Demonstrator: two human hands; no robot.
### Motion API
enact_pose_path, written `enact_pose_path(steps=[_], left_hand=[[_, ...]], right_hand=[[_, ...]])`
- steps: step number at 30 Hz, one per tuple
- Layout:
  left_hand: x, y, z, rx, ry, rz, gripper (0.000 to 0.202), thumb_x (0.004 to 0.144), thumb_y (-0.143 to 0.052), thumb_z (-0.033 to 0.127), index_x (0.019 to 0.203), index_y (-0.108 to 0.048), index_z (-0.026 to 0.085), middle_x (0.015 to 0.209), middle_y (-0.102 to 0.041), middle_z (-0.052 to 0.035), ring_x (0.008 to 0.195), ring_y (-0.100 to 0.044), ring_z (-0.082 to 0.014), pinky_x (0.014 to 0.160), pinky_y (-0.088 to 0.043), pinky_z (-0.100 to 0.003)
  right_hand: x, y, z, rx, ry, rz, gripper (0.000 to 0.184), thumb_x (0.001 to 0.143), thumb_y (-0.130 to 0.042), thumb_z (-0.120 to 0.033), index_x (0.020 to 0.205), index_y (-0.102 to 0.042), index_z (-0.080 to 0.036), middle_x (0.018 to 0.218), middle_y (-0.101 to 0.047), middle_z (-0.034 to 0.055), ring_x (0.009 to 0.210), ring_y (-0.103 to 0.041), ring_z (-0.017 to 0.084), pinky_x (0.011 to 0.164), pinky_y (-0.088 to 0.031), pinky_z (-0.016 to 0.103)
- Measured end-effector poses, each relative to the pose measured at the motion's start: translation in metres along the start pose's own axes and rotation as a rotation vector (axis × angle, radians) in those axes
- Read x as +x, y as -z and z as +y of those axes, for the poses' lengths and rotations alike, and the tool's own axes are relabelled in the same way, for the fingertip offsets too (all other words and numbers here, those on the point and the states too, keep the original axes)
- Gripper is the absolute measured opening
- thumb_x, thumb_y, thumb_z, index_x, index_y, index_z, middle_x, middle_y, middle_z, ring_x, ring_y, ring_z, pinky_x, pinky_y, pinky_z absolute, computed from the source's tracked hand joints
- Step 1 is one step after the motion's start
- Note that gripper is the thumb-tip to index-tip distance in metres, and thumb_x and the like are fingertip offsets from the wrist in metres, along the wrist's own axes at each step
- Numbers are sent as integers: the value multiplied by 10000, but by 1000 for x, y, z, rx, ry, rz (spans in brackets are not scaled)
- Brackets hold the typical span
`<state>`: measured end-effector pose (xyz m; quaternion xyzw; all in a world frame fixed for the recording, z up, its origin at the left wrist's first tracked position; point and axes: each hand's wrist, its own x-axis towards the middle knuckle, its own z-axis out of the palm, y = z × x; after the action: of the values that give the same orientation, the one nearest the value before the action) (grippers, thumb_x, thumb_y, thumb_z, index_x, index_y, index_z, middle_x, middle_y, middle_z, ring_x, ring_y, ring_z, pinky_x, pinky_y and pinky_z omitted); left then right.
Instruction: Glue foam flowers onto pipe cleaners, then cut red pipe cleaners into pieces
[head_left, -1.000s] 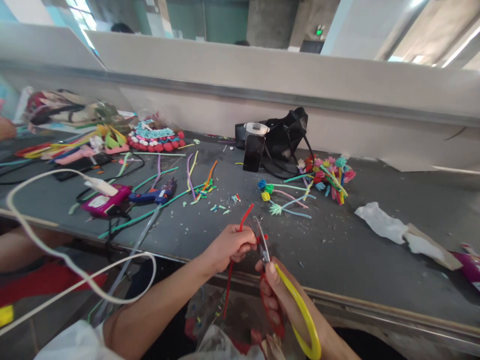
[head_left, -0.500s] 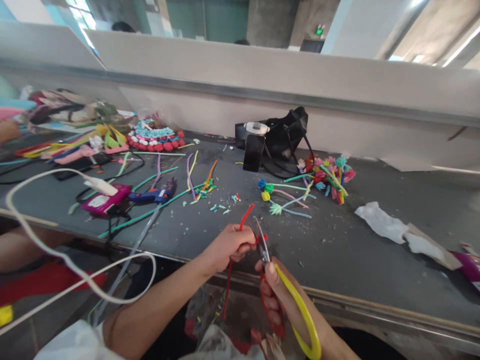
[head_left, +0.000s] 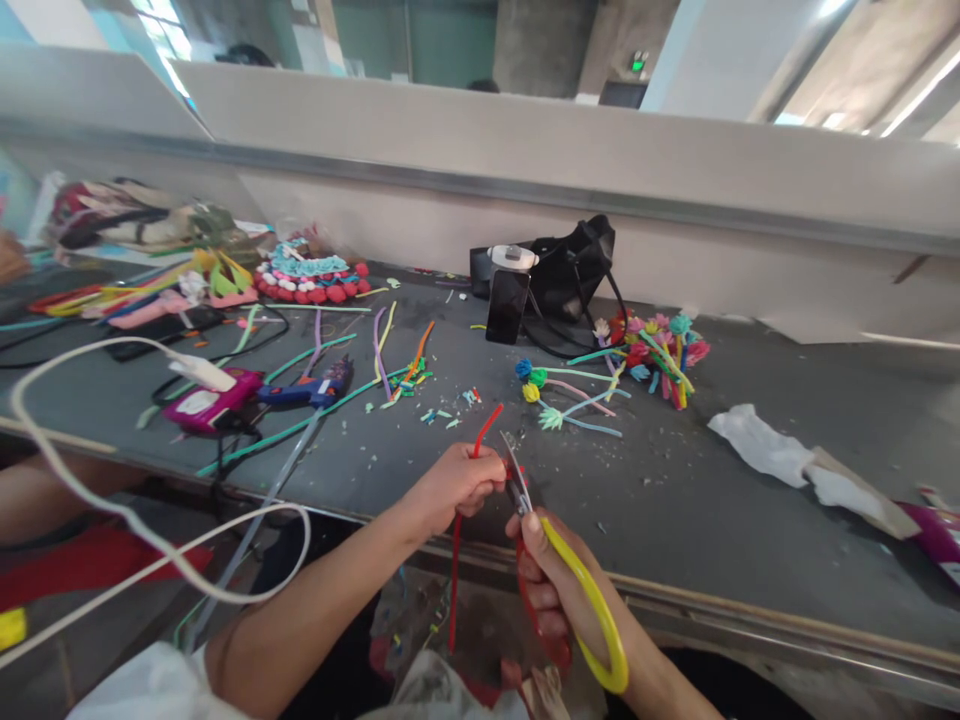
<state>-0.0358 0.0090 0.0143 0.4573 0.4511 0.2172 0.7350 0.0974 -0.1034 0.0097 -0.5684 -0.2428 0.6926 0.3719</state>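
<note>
My left hand [head_left: 469, 480] is closed around a red pipe cleaner [head_left: 455, 590]; one end sticks up above the fist and a long length hangs below the table edge. In my right hand [head_left: 551, 580] is a pair of scissors [head_left: 592, 610] with a yellow and a red handle. Their blades stand partly apart, pointing up beside the left fingertips, with a bit of red at the blades. Whether the blades touch the red piece I cannot tell. Beyond the hands lie small pipe cleaner flowers [head_left: 553, 418] on pale stems, in blue, green, yellow and mint.
A blue glue gun [head_left: 304, 390] and a magenta power strip [head_left: 214, 400] with a looping white cable [head_left: 82, 480] lie left. A phone [head_left: 508, 305] leans near a black bag [head_left: 585, 265]. Right are a flower bunch [head_left: 660, 350] and white tissue [head_left: 761, 445]. Another person's arm shows far left.
My right hand and the scissors have shifted slightly left and up. The scissor handles look closer together. The left hand, still gripping the red pipe cleaner, has moved slightly left.
</note>
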Motion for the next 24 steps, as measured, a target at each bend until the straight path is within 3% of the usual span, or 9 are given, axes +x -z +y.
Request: enact_pose_path(steps=[12, 20, 24], left_hand=[[5, 11, -1, 41, 14, -9, 139, 653, -596, 267, 582, -517, 177, 389, -281, 113, 347, -171, -29, 374, -104, -203], [14, 25, 3, -9, -70, 47, 388, 697, -726, 479, 658, -481, 181, 458, -319, 114, 357, -179, -17, 386, -67, -218], [16, 31, 5, 30, -89, 77, 356, 743, -682, 494, 757, -520, 177, 543, -385, 93, 371, -188, -17, 403, -62, -226]], right_hand=[[9, -2, -11, -42, -16, -5, 657, 639, -643, -797, 936, -503, -228, 563, -314, -123, 411, -152, 0, 346, -117, 115], [16, 17, -19, 166, 83, -70, 534, 786, -595, -707, 1004, -534, -224, 623, -387, -89, 437, -268, 21, 351, -219, 126], [16, 26, -28, 200, 126, -64, 547, 791, -572, -721, 1005, -539, -218, 629, -396, -84, 442, -264, 23, 349, -226, 128]])
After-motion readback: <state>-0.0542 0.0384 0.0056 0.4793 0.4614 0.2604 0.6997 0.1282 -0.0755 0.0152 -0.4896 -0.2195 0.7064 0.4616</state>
